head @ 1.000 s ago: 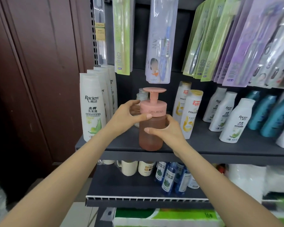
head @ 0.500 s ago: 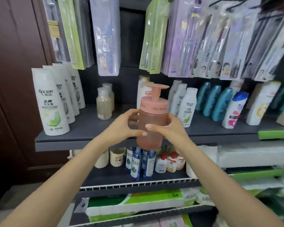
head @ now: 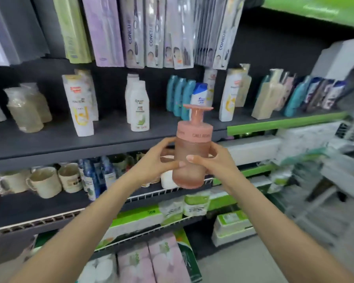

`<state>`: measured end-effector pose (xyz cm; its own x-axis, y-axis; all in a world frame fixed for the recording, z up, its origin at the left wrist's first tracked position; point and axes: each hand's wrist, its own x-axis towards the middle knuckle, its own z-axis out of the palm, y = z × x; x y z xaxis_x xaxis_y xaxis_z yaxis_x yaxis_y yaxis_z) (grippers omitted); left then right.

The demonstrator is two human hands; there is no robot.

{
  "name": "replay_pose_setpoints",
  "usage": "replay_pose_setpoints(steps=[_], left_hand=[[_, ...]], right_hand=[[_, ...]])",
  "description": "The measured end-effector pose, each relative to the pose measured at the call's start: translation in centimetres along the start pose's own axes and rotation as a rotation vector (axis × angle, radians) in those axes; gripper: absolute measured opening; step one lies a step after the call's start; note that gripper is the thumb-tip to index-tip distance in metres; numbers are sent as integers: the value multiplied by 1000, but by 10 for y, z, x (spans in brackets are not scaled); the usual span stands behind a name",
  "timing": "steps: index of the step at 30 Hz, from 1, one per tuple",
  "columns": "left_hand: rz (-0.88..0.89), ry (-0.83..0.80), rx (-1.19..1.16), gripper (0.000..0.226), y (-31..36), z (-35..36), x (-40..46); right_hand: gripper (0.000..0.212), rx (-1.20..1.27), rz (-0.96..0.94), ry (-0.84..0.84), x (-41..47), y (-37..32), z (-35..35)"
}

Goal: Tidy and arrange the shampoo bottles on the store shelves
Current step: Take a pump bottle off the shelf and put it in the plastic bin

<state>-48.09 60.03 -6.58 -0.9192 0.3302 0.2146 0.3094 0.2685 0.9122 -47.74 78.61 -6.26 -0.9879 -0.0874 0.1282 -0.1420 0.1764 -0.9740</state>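
Both hands — left hand (head: pixel 154 160), right hand (head: pixel 215 162) — grip pink pump bottle (head: pixel 192 158), upright, before shelf (head: pixel 70 144).

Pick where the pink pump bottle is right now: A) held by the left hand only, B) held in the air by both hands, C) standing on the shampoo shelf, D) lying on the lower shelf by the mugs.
B: the pink pump bottle is upright, off the shelf, with the left hand and right hand curled around its sides.

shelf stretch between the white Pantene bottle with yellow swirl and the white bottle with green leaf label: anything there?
Bare. Head view shows only dark grey shelf between the white Pantene bottle and the white green-leaf bottle.
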Motion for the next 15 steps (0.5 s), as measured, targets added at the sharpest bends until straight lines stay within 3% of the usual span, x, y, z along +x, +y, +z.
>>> replay_pose_setpoints(steps=[9,15], left_hand=[[67,-262,72,66,-10,155,99],[81,-462,7,59,-25,261,188]], right_hand=[[47,-38,46,277,-21,72,-153],[73,-61,142,431,-8,128,-256]])
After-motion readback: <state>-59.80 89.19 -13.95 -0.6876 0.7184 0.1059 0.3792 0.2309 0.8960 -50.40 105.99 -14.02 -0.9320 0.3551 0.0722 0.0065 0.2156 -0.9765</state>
